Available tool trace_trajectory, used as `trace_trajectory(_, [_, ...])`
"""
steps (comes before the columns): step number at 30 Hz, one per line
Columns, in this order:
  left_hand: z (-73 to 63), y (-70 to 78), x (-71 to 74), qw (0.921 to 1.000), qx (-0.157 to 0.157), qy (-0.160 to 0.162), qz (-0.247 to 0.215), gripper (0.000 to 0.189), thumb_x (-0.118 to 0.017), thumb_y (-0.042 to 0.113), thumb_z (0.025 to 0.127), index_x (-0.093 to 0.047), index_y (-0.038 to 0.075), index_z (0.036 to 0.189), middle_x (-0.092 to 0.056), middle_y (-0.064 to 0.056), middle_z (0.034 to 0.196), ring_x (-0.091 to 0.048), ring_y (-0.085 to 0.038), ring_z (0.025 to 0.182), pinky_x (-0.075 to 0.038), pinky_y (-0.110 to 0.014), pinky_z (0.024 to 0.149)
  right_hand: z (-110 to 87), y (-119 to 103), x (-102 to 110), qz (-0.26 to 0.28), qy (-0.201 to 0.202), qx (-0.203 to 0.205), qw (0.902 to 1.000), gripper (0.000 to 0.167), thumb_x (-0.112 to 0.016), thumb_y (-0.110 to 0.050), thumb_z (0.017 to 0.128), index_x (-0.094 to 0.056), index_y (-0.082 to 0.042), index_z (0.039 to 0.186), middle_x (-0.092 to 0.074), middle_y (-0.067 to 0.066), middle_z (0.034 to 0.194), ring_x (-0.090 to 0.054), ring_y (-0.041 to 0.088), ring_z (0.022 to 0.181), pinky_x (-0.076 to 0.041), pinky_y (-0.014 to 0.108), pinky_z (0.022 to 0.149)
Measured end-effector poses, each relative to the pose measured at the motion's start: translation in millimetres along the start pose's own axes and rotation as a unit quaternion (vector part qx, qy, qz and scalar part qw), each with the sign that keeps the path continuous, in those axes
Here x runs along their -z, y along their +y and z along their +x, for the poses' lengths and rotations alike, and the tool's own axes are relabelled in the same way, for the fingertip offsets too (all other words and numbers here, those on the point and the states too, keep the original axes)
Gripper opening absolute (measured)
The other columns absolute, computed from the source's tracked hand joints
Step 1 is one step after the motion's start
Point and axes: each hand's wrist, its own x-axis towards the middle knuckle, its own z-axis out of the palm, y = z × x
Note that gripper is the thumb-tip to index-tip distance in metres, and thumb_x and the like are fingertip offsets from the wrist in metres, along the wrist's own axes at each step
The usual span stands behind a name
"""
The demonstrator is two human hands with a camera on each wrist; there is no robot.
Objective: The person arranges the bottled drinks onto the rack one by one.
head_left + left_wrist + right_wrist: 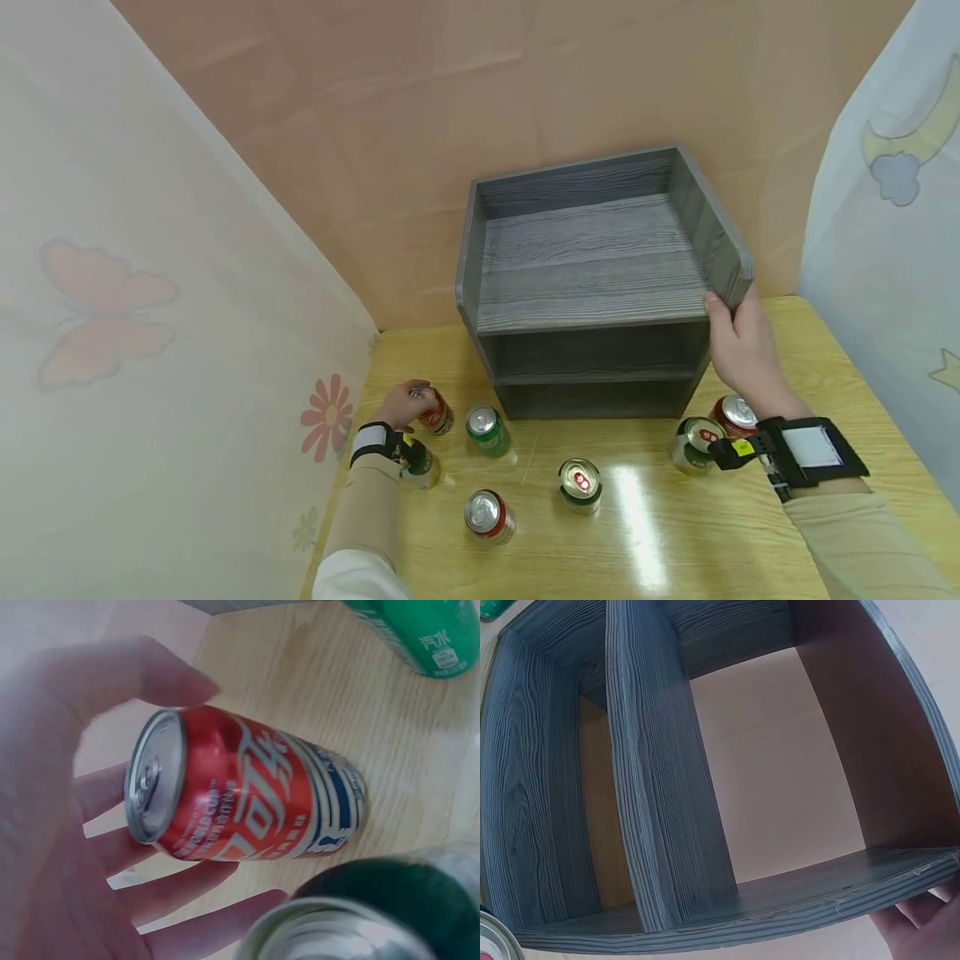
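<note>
Nearest you, your 2 forearms run in from the lower corners over the desk [450, 575], the left in a tan sleeve [365, 517] and the right angled inward in a pale sleeve [870, 533], each with a wrist strap [813, 448]. Between them, a silver-topped red can [490, 518] and a gold-topped can [580, 487] stand apart. Under your right wrist stand a second gold-topped can [690, 454] and, just behind it, another red can [738, 417]; beside your left wrist is a dark green can [425, 472]. A little farther off, your left hand [403, 406] reaches over a red cola can [437, 422] that stands upright on the desk: the thumb arches over 1 side, the fingers spread along the other, and a gap shows at the palm, so the hand is loosely parted around it; you cannot tell how firmly it touches. A bright green can [487, 432] stands just right of it. Farther still, your right hand [742, 354] is grasping the grey shelf unit [592, 258] by the front edge of its right side panel, thumb inside, fingers outside. Behind the unit hangs a tan backdrop [420, 125].
</note>
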Motion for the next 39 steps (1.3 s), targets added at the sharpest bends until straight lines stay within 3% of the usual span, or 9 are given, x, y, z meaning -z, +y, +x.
trace_trajectory(8, [10.7, -10.8, -16.0, 0.9981, -0.015, 0.028, 0.053, 0.069, -0.079, 0.021, 0.085, -0.049, 0.004, 0.144, -0.058, -0.025, 0.127, -0.062, -0.038, 0.1, -0.053, -0.042, 0.053, 1.6, 1, 2, 0.001, -0.006, -0.007, 1.0, 0.052, -0.037, -0.023, 0.11, -0.024, -0.005, 0.157, -0.031, 0.023, 0.158, -0.026, 0.037, 0.146, -0.015, 0.05, 0.12])
trace_trajectory(16, [13.5, -14.4, -31.8, 0.9923, -0.026, 0.087, 0.085, 0.057, -0.084, 0.013, 0.079, -0.053, 0.001, 0.126, -0.063, -0.023, 0.117, -0.063, -0.041, 0.105, -0.055, -0.051, 0.08, -0.5, 0, 1, -0.002, 0.001, -0.004, 1.0, 0.051, -0.038, -0.023, 0.11, -0.026, -0.003, 0.156, -0.034, 0.026, 0.155, -0.028, 0.041, 0.144, -0.017, 0.052, 0.119])
trace_trajectory(21, [17.0, -19.9, -38.3, 0.9885, -0.038, 0.119, 0.085, 0.055, -0.085, 0.01, 0.078, -0.054, 0.0, 0.122, -0.063, -0.022, 0.115, -0.063, -0.041, 0.105, -0.055, -0.053, 0.083, -1.8, 0, 1, 0.002, 0.005, -0.004, 1.0, 0.052, -0.038, -0.023, 0.109, -0.026, -0.003, 0.156, -0.034, 0.026, 0.155, -0.029, 0.039, 0.144, -0.018, 0.05, 0.119])
trace_trajectory(28, [13.2, -17.7, -41.4, 0.9882, -0.041, 0.129, 0.071, 0.055, -0.085, 0.007, 0.077, -0.053, -0.001, 0.121, -0.063, -0.023, 0.115, -0.063, -0.043, 0.107, -0.055, -0.054, 0.084, -1.9, 1, 0, 0.004, 0.006, 0.003, 1.0, 0.051, -0.039, -0.022, 0.109, -0.027, -0.003, 0.156, -0.035, 0.025, 0.156, -0.03, 0.037, 0.143, -0.019, 0.045, 0.118])
trace_trajectory(39, [7.6, -13.3, -39.5, 0.9882, -0.025, 0.132, 0.072, 0.054, -0.084, 0.008, 0.079, -0.052, -0.001, 0.123, -0.062, -0.024, 0.117, -0.062, -0.044, 0.109, -0.054, -0.055, 0.086, -3.1, 0, 0, -0.001, 0.001, -0.008, 1.0, 0.052, -0.038, -0.023, 0.11, -0.026, -0.003, 0.155, -0.033, 0.028, 0.156, -0.028, 0.043, 0.144, -0.018, 0.057, 0.117])
